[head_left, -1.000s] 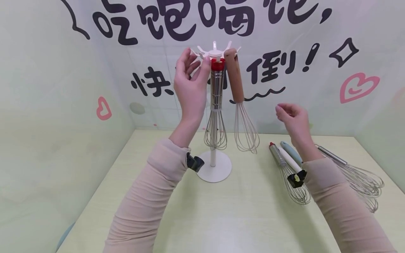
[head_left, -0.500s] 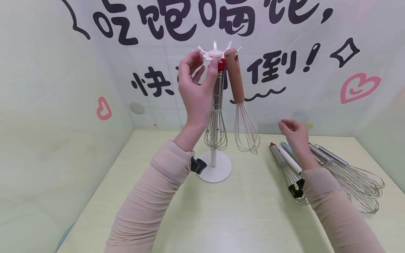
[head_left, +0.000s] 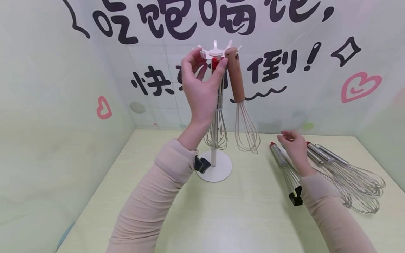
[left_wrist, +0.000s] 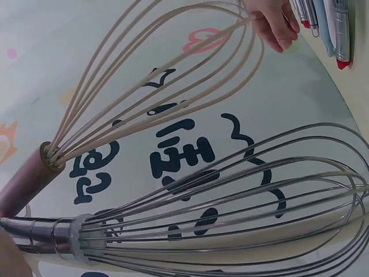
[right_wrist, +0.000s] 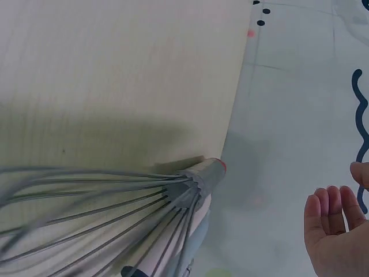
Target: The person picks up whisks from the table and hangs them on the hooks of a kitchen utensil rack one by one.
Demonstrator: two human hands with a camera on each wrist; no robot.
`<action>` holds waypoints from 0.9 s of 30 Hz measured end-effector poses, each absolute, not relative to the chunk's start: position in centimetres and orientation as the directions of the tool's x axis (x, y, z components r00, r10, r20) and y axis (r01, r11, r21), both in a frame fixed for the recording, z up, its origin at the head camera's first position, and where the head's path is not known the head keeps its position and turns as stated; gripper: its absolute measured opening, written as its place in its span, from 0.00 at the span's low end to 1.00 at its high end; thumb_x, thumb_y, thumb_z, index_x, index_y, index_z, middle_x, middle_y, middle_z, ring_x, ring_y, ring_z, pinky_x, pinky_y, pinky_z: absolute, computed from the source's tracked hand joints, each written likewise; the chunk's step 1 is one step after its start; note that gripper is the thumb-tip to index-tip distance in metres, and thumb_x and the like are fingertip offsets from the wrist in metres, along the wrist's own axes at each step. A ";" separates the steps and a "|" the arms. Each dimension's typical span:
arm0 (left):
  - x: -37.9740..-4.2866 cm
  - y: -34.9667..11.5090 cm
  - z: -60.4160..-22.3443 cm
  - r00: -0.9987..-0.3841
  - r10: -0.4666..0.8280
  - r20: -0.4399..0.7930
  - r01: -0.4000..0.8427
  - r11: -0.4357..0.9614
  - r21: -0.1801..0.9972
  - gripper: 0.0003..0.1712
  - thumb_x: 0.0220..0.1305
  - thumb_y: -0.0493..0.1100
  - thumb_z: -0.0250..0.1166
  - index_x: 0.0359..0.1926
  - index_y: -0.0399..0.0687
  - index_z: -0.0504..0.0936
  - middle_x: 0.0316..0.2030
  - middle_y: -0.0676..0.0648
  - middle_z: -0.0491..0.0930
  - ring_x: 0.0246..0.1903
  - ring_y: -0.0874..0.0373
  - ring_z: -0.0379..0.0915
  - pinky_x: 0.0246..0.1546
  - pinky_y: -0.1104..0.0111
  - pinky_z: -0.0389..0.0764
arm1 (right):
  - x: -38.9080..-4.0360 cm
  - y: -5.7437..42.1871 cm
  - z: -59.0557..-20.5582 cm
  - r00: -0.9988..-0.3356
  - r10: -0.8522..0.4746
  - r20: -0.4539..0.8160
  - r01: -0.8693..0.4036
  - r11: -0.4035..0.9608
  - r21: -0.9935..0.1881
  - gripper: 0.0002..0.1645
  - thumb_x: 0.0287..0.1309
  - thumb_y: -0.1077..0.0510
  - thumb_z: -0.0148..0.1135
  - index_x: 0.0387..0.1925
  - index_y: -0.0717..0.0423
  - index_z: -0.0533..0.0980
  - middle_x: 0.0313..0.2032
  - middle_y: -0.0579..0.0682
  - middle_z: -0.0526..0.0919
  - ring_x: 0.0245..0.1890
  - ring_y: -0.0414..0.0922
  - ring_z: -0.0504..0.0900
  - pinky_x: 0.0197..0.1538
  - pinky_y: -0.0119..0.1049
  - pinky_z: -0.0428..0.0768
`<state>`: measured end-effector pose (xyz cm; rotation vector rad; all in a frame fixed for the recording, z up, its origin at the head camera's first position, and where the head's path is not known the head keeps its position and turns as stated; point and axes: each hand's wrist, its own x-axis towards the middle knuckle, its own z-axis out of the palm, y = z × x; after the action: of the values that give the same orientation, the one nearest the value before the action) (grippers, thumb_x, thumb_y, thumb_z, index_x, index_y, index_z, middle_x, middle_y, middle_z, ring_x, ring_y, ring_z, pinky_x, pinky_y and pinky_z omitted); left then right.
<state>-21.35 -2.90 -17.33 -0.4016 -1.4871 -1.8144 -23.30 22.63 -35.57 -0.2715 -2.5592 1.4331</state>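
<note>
A white stand's hook ring [head_left: 216, 52] bears a steel whisk with a red end cap [head_left: 220, 91] and a wooden-handled whisk [head_left: 235, 75]. My left hand [head_left: 202, 93] is at the ring, its bent fingers near a left hook and its thumb across the red cap; whether it grips anything is unclear. Both hanging whisks' wires fill the left wrist view. My right hand [head_left: 294, 149], fingers loosely bent and holding nothing visible, hovers over the handle ends of whisks on the table. Nearest it lies a red-ended steel whisk [head_left: 278, 154], whose wires [right_wrist: 115, 193] cross the right wrist view.
Several metal whisks [head_left: 332, 161] lie fanned out at the table's right side. The stand's round white base [head_left: 221, 172] sits towards the middle of the table [head_left: 246, 211]. A printed backdrop [head_left: 272, 109] rises behind the back edge.
My left hand has slid right along the ring, its thumb passing over the red cap. My right hand has dropped towards the whisks on the table. The hanging whisks have stayed put.
</note>
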 end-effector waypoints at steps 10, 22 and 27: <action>-21.5 -3.1 -17.3 -0.682 -0.355 0.639 0.696 -0.046 0.717 0.32 0.54 0.36 0.71 0.58 0.35 0.67 0.51 0.42 0.72 0.52 0.59 0.70 0.58 0.78 0.73 | -23.4 22.8 -37.6 -0.964 0.262 0.048 0.104 0.536 -0.838 0.24 0.64 0.57 0.56 0.58 0.65 0.71 0.51 0.63 0.77 0.50 0.49 0.75 0.43 0.26 0.70; -21.6 -3.1 -17.3 -0.687 -0.352 0.636 0.694 -0.058 0.718 0.31 0.54 0.34 0.70 0.57 0.34 0.67 0.50 0.41 0.72 0.52 0.57 0.70 0.58 0.78 0.74 | -23.2 23.4 -39.6 -0.969 0.245 -0.022 0.159 0.555 -0.816 0.26 0.64 0.62 0.54 0.62 0.67 0.66 0.59 0.68 0.72 0.59 0.59 0.71 0.51 0.39 0.75; -21.7 -3.0 -17.3 -0.682 -0.353 0.641 0.700 -0.061 0.711 0.30 0.54 0.34 0.70 0.56 0.34 0.67 0.50 0.41 0.72 0.52 0.56 0.71 0.58 0.77 0.74 | -23.0 23.9 -40.3 -0.975 0.220 -0.022 0.150 0.589 -0.794 0.27 0.64 0.62 0.53 0.63 0.69 0.65 0.59 0.70 0.70 0.58 0.62 0.71 0.58 0.49 0.76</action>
<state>-21.68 -3.03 -17.31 -0.3862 -1.4812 -1.8291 -23.04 23.86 -40.34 -0.3186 -2.7290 1.3532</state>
